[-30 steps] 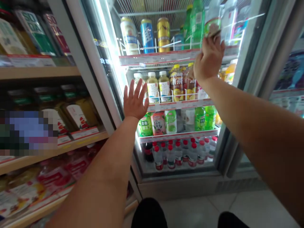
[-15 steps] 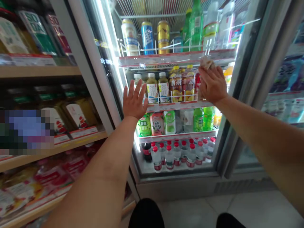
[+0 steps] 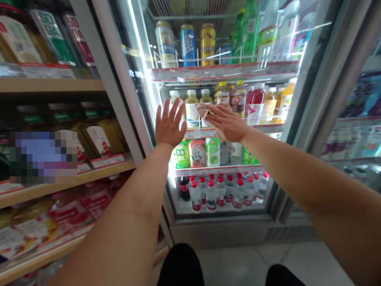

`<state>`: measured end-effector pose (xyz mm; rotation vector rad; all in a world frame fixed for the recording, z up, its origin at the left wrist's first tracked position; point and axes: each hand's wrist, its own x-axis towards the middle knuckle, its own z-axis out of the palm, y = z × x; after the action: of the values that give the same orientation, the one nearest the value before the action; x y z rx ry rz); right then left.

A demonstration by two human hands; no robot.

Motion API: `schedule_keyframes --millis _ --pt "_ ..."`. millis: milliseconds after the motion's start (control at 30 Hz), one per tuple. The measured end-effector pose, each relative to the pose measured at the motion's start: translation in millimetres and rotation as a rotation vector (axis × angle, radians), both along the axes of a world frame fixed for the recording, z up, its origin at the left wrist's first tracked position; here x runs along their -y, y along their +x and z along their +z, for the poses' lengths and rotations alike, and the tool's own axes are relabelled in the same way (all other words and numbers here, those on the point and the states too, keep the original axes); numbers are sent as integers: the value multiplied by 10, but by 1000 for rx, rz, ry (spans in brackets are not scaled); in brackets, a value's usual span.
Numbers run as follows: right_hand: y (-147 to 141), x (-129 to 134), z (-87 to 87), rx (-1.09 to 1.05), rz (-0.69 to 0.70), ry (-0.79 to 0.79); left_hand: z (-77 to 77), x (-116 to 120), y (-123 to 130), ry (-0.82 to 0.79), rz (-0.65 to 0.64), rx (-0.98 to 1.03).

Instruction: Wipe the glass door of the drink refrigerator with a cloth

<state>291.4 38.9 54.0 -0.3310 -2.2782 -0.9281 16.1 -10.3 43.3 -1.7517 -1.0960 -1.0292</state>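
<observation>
A lit drinks fridge stands before me, its glass door [image 3: 223, 212] between my hands and the shelves. My left hand [image 3: 169, 126] lies flat on the glass at the left, fingers spread and holding nothing. Under my right hand [image 3: 230, 124] is a crumpled beige cloth [image 3: 204, 110], held against the door at the height of the second shelf. Part of the cloth is hidden by the palm and fingers. Behind this hand are tea bottles [image 3: 238, 97] with yellow caps, partly covered by it.
Wooden shelves [image 3: 53, 85] with bottles and price strips run close along the left. Cans [image 3: 187, 45] and small red-capped water bottles [image 3: 211, 194] are inside the fridge. A metal door edge [image 3: 320, 99] rises at the right, and tiled floor [image 3: 235, 262] lies below.
My right hand has swept the cloth leftward and down across the glass, uncovering red and orange drinks at the right. The left hand stays on the glass. The view has shifted slightly.
</observation>
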Motion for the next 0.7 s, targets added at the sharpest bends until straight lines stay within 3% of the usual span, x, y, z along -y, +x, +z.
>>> schedule_keyframes --millis 100,200,300,400,600,700 --pt "484 -75 172 -129 -49 -1 3 -10 -4 -2 -6 8" --pt "902 -187 328 -520 -190 17 3 -19 -13 -5 -22 6" --pt "1022 -266 362 -799 -270 25 -1 -31 -22 9 -13 -7" --pt "781 -273 286 -704 -227 25 -1 -38 -23 -3 1 -7" --pt "-151 -105 -22 -190 45 -55 6 -10 -9 -24 -25 15" --pt "-269 -28 -105 75 107 -43 7 -5 -11 -25 -12 6"
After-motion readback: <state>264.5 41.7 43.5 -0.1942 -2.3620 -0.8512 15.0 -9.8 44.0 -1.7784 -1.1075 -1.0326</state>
